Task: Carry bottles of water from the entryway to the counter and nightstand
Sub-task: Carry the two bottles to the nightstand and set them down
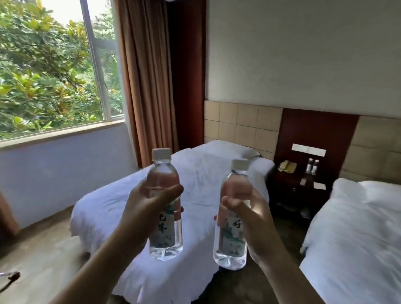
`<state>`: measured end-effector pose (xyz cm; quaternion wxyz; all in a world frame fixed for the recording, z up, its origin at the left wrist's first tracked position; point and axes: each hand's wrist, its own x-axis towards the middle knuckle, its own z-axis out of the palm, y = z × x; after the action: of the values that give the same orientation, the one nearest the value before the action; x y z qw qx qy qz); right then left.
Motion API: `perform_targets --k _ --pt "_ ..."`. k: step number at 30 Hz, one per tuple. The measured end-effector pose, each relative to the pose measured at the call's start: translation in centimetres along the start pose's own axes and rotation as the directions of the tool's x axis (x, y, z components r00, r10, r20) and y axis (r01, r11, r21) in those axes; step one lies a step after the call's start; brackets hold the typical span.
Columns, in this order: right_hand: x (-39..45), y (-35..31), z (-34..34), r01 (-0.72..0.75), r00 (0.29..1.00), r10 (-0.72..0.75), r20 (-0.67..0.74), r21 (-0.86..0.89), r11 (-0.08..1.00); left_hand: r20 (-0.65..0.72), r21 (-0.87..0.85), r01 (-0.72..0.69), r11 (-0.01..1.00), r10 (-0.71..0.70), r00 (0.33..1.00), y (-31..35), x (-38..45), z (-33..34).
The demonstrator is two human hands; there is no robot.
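Nightstand point(297, 182) between beds, seemingly two bottles point(312, 166) atop.

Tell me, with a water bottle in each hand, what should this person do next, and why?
Probably walk forward between the two beds toward the nightstand. Both hands, left and right, already grip capped bottles, and the nightstand lies ahead, apparently with free surface beside two bottles standing there.

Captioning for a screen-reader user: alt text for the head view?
Left hand and right hand each hold an upright clear plastic water bottle, white-capped, before two white beds; the dark wooden nightstand holds two small bottles.
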<state>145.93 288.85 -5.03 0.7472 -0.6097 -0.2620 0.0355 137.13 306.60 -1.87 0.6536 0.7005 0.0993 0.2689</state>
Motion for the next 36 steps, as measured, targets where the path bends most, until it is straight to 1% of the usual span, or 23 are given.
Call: perform_targets --k 3,6,10,13,16,18,21,25,28,32,36 --pt "3.5 1.6 -3.9 -0.030 0.991 0.029 -0.134 -0.005 1.000 0.117 -0.018 0.014 1.000 -0.012 0.993 -2.4 6.0 3.7" --pt "7.1 3.5 -7.5 -0.030 0.966 0.013 -0.259 -0.063 0.998 0.235 -0.046 0.014 0.999 -0.003 0.972 -5.2 11.8 7.9" --pt "13.0 6.1 -10.5 -0.045 0.929 -0.017 -0.369 -0.159 0.986 0.367 -0.107 0.024 0.994 0.017 0.930 -9.0 19.8 13.0" --pt "18.7 7.7 -11.6 -0.060 0.906 -0.029 -0.423 -0.195 0.979 0.457 -0.146 0.028 0.989 0.042 0.889 -10.6 26.4 16.1" --pt "24.8 9.2 -13.4 -0.058 0.865 -0.056 -0.499 -0.209 0.976 0.570 -0.176 0.015 0.984 0.090 0.817 -11.5 33.8 19.3" --pt "27.5 9.7 -14.6 -0.048 0.845 -0.074 -0.530 -0.213 0.976 0.594 -0.187 0.010 0.982 0.105 0.797 -11.4 37.3 21.1" --pt "31.6 11.1 -17.6 -0.056 0.812 -0.091 -0.577 -0.232 0.971 0.623 -0.209 0.054 0.976 0.090 0.777 -12.5 42.5 24.9" --pt "36.6 13.0 -22.7 -0.041 0.797 -0.110 -0.594 -0.235 0.971 0.668 -0.207 0.078 0.975 0.082 0.739 -14.9 47.7 30.5" --pt "40.5 14.8 -27.0 -0.061 0.773 -0.082 -0.629 -0.201 0.978 0.671 -0.202 0.098 0.975 0.065 0.738 -17.4 51.7 35.4" --pt "46.5 18.0 -34.4 -0.074 0.776 -0.065 -0.627 -0.193 0.978 0.672 -0.206 0.128 0.970 0.045 0.739 -20.6 57.3 42.7" --pt "53.6 20.5 -42.2 -0.070 0.778 -0.052 -0.626 -0.168 0.983 0.664 -0.168 0.102 0.980 0.037 0.747 -22.2 63.7 50.7"
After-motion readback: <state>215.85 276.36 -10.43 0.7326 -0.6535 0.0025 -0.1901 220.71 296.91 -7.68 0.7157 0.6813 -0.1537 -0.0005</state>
